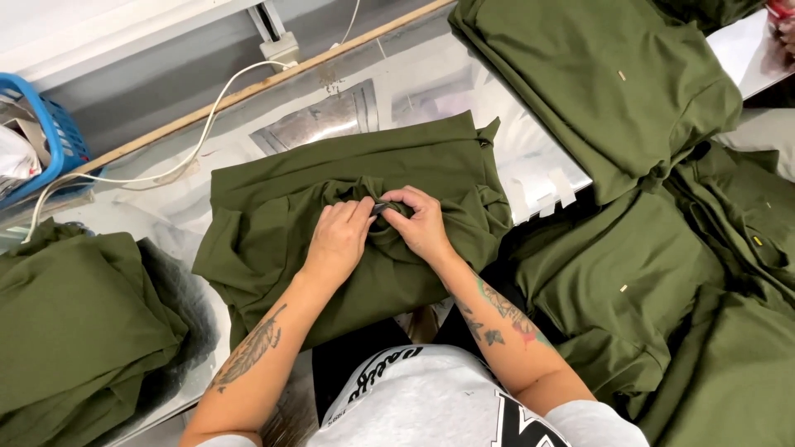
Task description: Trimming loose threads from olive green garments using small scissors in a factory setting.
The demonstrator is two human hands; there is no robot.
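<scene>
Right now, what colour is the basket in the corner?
Blue; the basket shows in the head view.

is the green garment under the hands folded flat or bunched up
Bunched in the middle: the olive green fabric garment puckers into wrinkles where the left hand and right hand pinch it.

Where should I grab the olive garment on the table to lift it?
Judging by its pose, take the olive garment by the bunched fold at its middle, from above, where the left hand and right hand already pinch; elsewhere it lies flat.

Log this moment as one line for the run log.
left hand: pinching olive garment | right hand: pinching same fold | olive stacks nearby
</scene>
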